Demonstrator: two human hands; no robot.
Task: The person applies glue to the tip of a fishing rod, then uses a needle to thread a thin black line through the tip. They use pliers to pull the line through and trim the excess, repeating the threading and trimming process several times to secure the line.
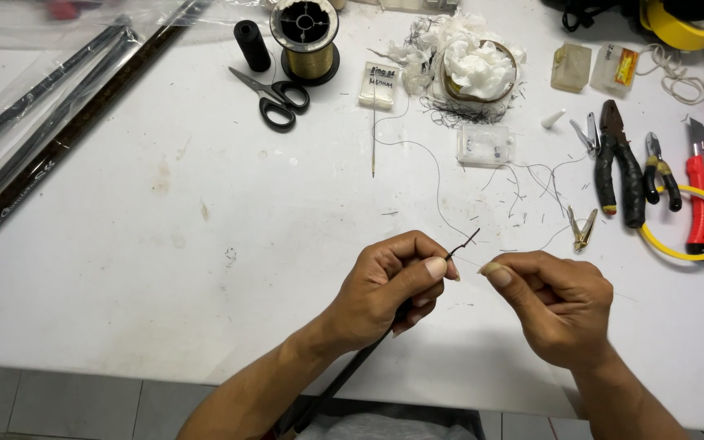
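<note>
The left hand (pixel 389 281) is closed around a thin black tapered rod (pixel 462 244), thumb and forefinger pinching it near its fine tip, which points toward one o'clock; the rest of the rod runs down past the wrist toward seven o'clock, off the white work surface (pixel 165 269). The right hand (pixel 556 301), just beside it at three o'clock, has thumb and forefinger pressed together, seemingly on a fine thread that is too thin to make out between the hands. A thin dark thread (pixel 433 175) trails over the surface toward twelve o'clock, near a small clear plastic box (pixel 485 145). By my judgement, thread is being bound onto the rod tip; the next move calls for steady tension and small, even turns. Black-handled scissors (pixel 275 99) lie at eleven o'clock, black-handled pliers (pixel 617 163) at two o'clock.
</note>
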